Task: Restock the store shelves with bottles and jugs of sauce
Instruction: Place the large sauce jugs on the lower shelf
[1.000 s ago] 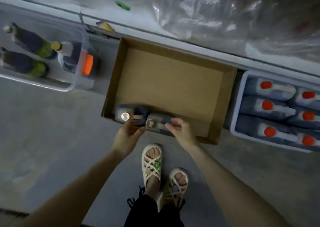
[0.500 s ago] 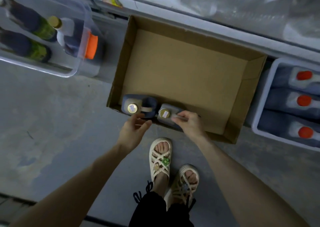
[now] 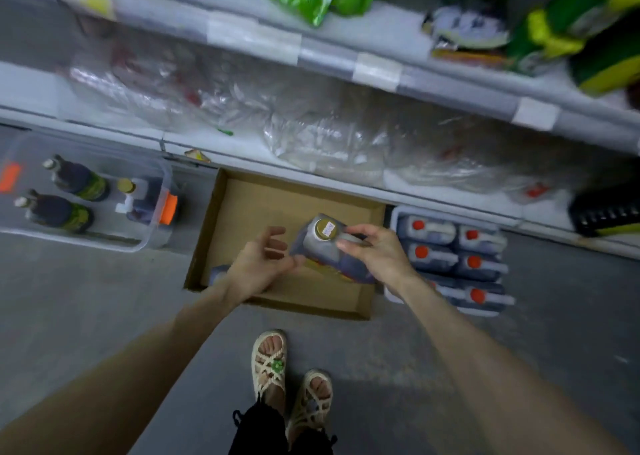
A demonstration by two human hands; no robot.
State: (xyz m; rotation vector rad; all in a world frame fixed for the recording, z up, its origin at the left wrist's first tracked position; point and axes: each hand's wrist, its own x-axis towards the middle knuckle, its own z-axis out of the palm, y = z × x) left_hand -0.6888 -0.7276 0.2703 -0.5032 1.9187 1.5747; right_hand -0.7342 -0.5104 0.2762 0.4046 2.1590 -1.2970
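Observation:
A dark sauce jug (image 3: 327,252) with a gold cap hangs above the cardboard box (image 3: 204,243), lifted by its handle, which my right hand (image 3: 375,253) grips. My left hand (image 3: 258,265) is beside the jug's lower left, fingers loosely spread, thumb near or touching its side. A second dark jug (image 3: 218,274) stands in the box's near left corner, mostly hidden behind my left wrist. The lower store shelf (image 3: 242,158) runs just behind the box.
A clear bin (image 3: 152,243) at left holds two green-labelled bottles and a jug. A white crate (image 3: 393,219) at right holds several red-capped jugs. Clear plastic packs fill the lower shelf; green bags sit on the upper shelf (image 3: 346,63). My sandalled feet stand on the grey floor.
My right hand has lifted one jug out of the box's near edge, up and to the right. My left hand has left the other jug. The view has tilted up toward the shelves.

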